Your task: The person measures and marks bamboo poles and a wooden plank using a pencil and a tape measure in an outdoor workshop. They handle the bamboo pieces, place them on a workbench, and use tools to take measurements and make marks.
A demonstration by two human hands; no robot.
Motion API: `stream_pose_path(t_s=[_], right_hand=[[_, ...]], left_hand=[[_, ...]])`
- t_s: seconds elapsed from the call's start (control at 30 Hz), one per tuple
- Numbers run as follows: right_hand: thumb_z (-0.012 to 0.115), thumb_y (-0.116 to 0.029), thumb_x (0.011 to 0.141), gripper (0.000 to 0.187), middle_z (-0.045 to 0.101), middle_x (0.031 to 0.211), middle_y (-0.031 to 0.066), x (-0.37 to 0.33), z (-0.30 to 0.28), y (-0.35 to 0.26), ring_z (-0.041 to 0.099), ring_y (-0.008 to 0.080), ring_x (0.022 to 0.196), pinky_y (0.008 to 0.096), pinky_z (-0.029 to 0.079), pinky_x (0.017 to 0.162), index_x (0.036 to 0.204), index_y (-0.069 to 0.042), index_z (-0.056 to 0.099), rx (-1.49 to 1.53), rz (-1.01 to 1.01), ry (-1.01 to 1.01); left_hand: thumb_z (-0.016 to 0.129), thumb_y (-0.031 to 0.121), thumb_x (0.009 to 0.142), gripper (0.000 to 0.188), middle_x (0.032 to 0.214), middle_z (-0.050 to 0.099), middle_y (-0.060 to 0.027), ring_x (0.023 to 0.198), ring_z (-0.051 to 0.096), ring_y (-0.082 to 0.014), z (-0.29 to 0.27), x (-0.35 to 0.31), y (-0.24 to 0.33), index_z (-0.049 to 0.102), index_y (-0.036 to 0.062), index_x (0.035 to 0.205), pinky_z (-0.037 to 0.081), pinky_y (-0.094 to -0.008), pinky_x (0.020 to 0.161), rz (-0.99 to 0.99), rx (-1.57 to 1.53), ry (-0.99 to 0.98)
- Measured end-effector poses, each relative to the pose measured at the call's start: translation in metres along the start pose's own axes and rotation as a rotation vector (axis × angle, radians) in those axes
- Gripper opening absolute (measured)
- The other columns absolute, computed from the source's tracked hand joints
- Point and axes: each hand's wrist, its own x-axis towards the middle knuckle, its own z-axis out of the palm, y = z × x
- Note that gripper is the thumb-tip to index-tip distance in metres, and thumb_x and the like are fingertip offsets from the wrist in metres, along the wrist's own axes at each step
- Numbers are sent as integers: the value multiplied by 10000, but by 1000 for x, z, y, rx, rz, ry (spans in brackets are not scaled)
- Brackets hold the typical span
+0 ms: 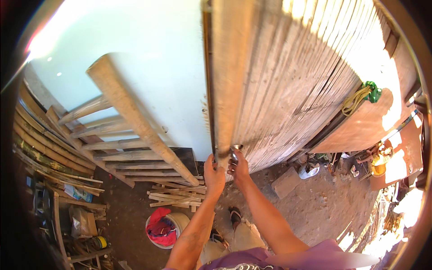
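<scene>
A slatted door panel [274, 90] rises in front of me, its wooden edge post [229, 67] running down between my hands. A shiny metal doorknob [237, 147] sticks out on the right side of the post, low down. My right hand [239, 168] is closed at this knob, fingers curled around its lower part. On the opposite side my left hand [214, 177] grips the post's edge, thumb toward me. A small dark glossy bit shows by its fingertips; I cannot make out what it is.
A bamboo ladder [144, 130] leans at a pale blue wall [157, 81] on the left. Below it are stacked wood strips [177, 196] and a bucket [183, 220] with red cloth [157, 220]. A flat block [285, 183] lies on the dirt floor, right.
</scene>
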Motion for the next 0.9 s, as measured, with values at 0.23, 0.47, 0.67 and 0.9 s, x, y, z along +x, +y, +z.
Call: stream_pose_path(t_s=[0.23, 0.47, 0.67, 0.9], right_hand=[[689, -504, 900, 462, 572, 736, 37, -119, -110, 46, 492, 110, 473, 289, 399, 420, 1027, -67, 615, -287, -325, 193], [671, -357, 909, 336, 649, 804, 115, -189, -134, 134, 642, 253, 625, 385, 518, 582, 992, -36, 623, -656, -233, -96], [701, -225, 848, 269, 700, 931, 204, -110, -136, 49, 700, 324, 873, 435, 532, 750, 1018, -21, 659, -1304, -755, -115], [701, -171, 894, 209, 701, 893, 97, -30, -130, -43, 693, 174, 766, 328, 555, 672, 1028, -14, 669, -905, -556, 82]], left_hand=[[516, -36, 797, 618, 1348, 535, -190, 1140, 569, -303, -24, -86, 33, 465, -6, 1411, 474, -359, 962, 195, 12, -180], [538, -13, 797, 520, 1289, 588, -179, 1087, 615, -302, -16, -115, 41, 556, -10, 1317, 499, -381, 934, 150, 84, -366], [560, 15, 808, 457, 1228, 609, -187, 1069, 631, -307, 8, -110, 34, 590, -12, 1263, 503, -389, 934, 185, 150, -405], [573, 25, 823, 457, 1271, 617, -157, 1099, 644, -268, 55, -62, 26, 595, 16, 1279, 511, -374, 928, 60, 262, -456]])
